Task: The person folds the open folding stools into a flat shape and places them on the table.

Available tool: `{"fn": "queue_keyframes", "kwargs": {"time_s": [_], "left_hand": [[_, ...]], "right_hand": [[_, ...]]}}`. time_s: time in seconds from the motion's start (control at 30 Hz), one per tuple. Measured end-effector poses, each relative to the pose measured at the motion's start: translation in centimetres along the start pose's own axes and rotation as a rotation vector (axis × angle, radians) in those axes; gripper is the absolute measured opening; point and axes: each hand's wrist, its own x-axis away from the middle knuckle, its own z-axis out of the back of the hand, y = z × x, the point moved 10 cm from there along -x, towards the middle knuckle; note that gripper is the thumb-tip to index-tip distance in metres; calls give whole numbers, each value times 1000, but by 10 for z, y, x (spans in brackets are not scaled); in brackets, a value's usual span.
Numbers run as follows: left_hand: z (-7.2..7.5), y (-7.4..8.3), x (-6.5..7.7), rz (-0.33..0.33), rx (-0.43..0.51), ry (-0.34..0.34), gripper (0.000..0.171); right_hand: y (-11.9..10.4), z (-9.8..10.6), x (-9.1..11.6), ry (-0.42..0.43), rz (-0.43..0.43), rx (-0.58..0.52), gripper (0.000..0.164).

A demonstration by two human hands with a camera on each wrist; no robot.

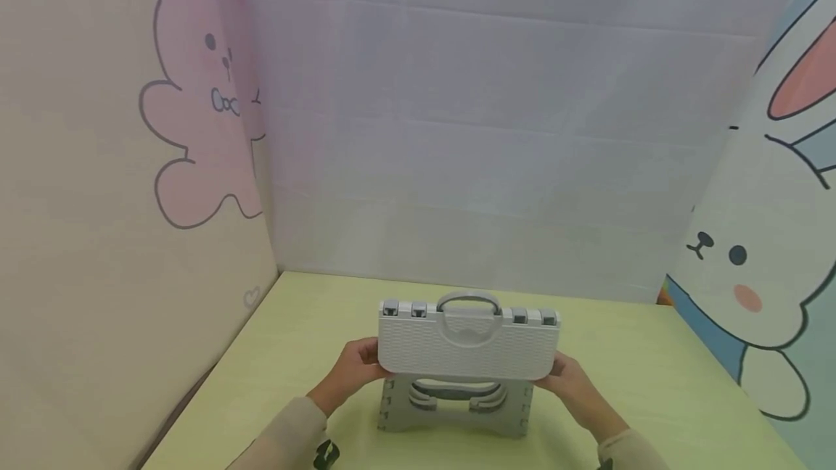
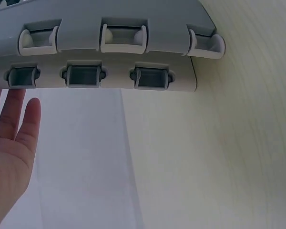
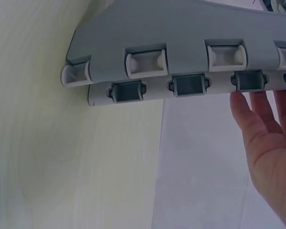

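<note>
A white and grey folding step stool stands on the table in the head view. Its textured white top panel is tipped up toward me, with a grey carrying handle along the upper edge. Below it shows a grey leg panel with a curved cutout. My left hand grips the top panel's left end, and my right hand holds the right end. Both wrist views show grey hinge joints in rows, with fingertips against the stool's edge. Parts of the fingers are hidden behind it.
A pale yellow-green table spreads around the stool. Behind it hangs a plain whitish cloth. Side cloths carry a pink cartoon figure on the left and a white rabbit on the right.
</note>
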Motion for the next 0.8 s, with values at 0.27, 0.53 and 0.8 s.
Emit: {"fn": "queue_keyframes", "kwargs": {"time_s": [0.27,0.53,0.8], "left_hand": [[0,-6,0,18,88,15,38],[-1,-4,-1,-13,82,0,37],[-1,-5,-2,-3,85,-2,37]], "right_hand": [[3,1,0,-13,-12,18,51],[2,1,-2,-17,-15,18,51],[2,0,-3,-33,-8,21,50]]}}
